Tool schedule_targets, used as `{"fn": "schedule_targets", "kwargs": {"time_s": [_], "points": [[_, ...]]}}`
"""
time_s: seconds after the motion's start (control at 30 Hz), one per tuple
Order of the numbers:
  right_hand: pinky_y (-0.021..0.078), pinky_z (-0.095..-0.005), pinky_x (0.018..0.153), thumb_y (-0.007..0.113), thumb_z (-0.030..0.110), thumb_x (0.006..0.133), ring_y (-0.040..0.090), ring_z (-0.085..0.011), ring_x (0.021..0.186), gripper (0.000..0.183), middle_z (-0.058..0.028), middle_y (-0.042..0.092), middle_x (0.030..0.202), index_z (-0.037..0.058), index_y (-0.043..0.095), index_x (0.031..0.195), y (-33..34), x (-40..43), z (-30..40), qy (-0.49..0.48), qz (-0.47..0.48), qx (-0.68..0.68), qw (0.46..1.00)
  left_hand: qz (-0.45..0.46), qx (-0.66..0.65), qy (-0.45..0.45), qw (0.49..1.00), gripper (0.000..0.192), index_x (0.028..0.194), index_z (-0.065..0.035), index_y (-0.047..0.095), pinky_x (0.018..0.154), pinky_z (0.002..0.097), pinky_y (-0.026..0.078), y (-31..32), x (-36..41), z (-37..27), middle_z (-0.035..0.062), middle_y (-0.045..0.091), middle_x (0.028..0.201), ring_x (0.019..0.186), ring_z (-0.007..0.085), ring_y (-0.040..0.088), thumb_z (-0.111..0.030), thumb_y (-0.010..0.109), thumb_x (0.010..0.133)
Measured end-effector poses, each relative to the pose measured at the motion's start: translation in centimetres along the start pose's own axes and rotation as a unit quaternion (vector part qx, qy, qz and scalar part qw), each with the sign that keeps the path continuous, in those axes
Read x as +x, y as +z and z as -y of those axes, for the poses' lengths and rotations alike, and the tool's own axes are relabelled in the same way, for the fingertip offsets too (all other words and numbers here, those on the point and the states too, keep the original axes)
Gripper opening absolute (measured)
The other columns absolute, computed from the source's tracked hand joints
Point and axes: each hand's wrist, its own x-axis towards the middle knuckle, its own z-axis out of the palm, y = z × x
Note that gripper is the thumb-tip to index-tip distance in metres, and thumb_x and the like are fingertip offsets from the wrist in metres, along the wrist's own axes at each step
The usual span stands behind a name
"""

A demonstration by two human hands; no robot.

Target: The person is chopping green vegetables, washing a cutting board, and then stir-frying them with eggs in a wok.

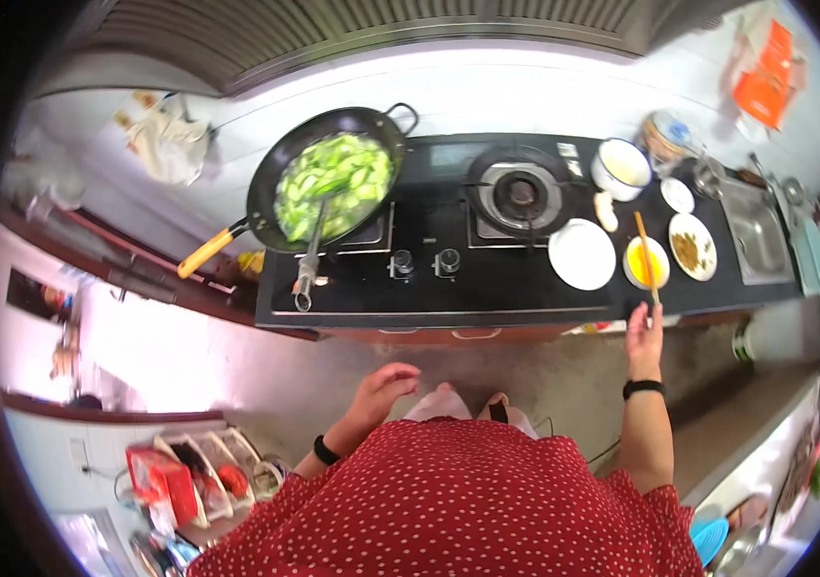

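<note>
A wok (266,166) of sliced green vegetables (338,177) sits over the left burner, a metal spatula (314,249) resting in it with its handle over the counter's front. My right hand (644,339) is at the counter's front edge, its fingers at the lower end of chopsticks (644,249). They lie across a small bowl (660,268) of yellow beaten egg (639,265); whether the fingers grip them is hard to tell. My left hand (385,389) hangs before my body, holding nothing, fingers loosely curved and apart.
An empty white plate (581,254) lies left of the egg bowl, a plate with brown seasoning (691,249) right of it. Behind stand a white enamel pot (620,169) and a bare gas burner (522,191). A steel sink (756,231) is at far right; the wok's yellow handle (204,252) sticks out left.
</note>
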Motion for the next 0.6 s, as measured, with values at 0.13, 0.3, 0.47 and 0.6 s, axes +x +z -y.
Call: {"fn": "schedule_targets", "kwargs": {"time_s": [0.13, 0.3, 0.47, 0.6], "points": [[0.0571, -0.0261, 0.079, 0.068, 0.011, 0.087, 0.063, -0.0188, 0.084, 0.025, -0.0142, 0.06, 0.096, -0.0046, 0.057, 0.103, 0.9, 0.2, -0.1, 0.007, 0.017, 0.016, 1.0, 0.014, 0.012, -0.015, 1.0, 0.025, 0.112, -0.0002, 0.061, 0.084, 0.0267, 0.049, 1.0, 0.8, 0.3, 0.0043, 0.063, 0.098, 0.091, 0.0119, 0.059, -0.011, 0.059, 0.09], [0.0567, -0.025, 0.08, 0.067, 0.007, 0.087, 0.063, -0.018, 0.089, 0.028, -0.0133, 0.062, 0.1, -0.0033, 0.057, 0.111, 0.8, 0.3, 0.6, -0.064, 0.029, -0.036, 0.997, 0.015, 0.034, -0.03, 0.999, 0.024, 0.112, -0.0007, 0.061, 0.084, 0.0268, 0.048, 2.3, 2.4, -1.4, 0.0046, 0.063, 0.097, 0.092, 0.0121, 0.06, -0.01, 0.058, 0.09], [0.0565, -0.0248, 0.081, 0.065, 0.004, 0.088, 0.063, -0.0175, 0.091, 0.028, -0.0125, 0.063, 0.102, -0.0034, 0.057, 0.113, 0.6, 0.4, 1.2, -0.089, 0.067, -0.093, 0.989, 0.072, 0.13, -0.042, 0.988, 0.023, 0.111, -0.0018, 0.062, 0.083, 0.0261, 0.048, 4.0, 5.0, -1.1, 0.0056, 0.063, 0.1, 0.092, 0.0107, 0.059, -0.011, 0.059, 0.09], [0.0565, -0.0245, 0.081, 0.062, 0.002, 0.089, 0.063, -0.0176, 0.091, 0.028, -0.0131, 0.063, 0.102, -0.0038, 0.055, 0.115, 0.7, -0.3, 2.4, -0.075, 0.037, -0.101, 0.991, 0.103, 0.109, -0.025, 0.988, 0.023, 0.111, -0.0023, 0.061, 0.082, 0.026, 0.047, 8.4, 7.3, -1.4, 0.0051, 0.062, 0.1, 0.092, 0.0105, 0.058, -0.012, 0.06, 0.089]]}}
